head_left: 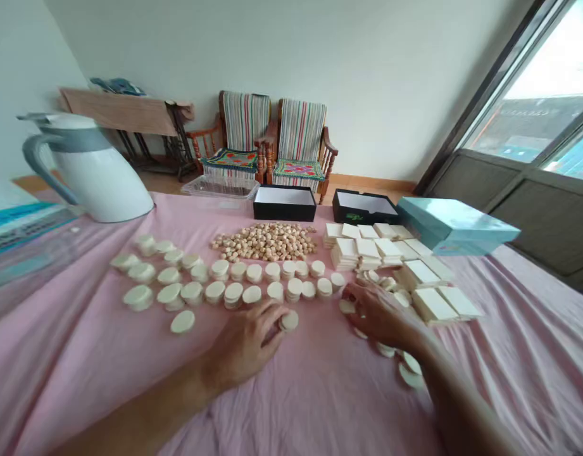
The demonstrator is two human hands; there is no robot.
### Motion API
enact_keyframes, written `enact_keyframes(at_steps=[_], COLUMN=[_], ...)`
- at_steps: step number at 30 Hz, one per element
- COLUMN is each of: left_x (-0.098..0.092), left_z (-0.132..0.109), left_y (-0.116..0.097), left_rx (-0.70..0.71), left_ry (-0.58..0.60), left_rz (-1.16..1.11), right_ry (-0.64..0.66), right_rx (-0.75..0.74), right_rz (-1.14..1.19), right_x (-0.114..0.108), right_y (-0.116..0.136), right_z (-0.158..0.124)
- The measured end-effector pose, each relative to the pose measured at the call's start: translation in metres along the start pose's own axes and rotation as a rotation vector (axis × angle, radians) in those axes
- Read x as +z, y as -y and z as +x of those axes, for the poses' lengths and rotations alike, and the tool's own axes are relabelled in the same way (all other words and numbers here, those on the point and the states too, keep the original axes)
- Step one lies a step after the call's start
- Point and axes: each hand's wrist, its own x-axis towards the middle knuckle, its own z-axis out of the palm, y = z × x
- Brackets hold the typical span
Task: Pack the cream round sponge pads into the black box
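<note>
Pale pink creased cotton cloth (77,361) covers the table, its folds running in soft ridges. Across the middle lie matt cream round discs (215,291), smooth and thick-edged, set in loose rows of single pieces and short stacks; their material cannot be told from this view. The left hand (246,342) is curved and half closed, its fingertips (273,315) on a lone cream disc (289,320) at the end of the rows; whether it grips the disc, I cannot tell. The right hand (383,315) is open, fingers arched and spread over scattered loose cream discs (386,349), not visibly gripping any. Just beside it stand stacked cream rectangular bars (431,304), flat-faced and sharp-cornered. Beyond the rows sits a heap of small tan rounded beads (265,240). Farther back are two open black card boxes (284,206) (364,206), with a teal rectangular box (455,225) beside the second. To the left stands a glossy white jug with a grey handle (89,171). A clear plastic tub (219,188) sits at the cloth's far edge.
</note>
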Motion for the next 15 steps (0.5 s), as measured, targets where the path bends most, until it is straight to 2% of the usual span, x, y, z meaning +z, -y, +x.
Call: enact_keyframes(at_steps=[4, 9, 12, 15], left_x=[0.001, 0.0, 0.0, 0.0], left_z=[0.0, 0.001, 0.001, 0.001], left_y=[0.001, 0.0, -0.001, -0.002], left_rx=[0.007, 0.013, 0.009, 0.003], left_ry=[-0.012, -0.006, -0.012, -0.014], left_rz=[-0.002, 0.001, 0.003, -0.01], right_ry=[-0.026, -0.012, 0.021, -0.004], right_rx=[0.004, -0.123, -0.186, -0.198], right_rz=[0.029, 0.125, 0.158, 0.179], right_x=[-0.003, -0.006, -0.002, 0.006], right_y=[0.0, 0.012, 0.023, 0.032], right_z=[0.001, -0.005, -0.009, -0.01])
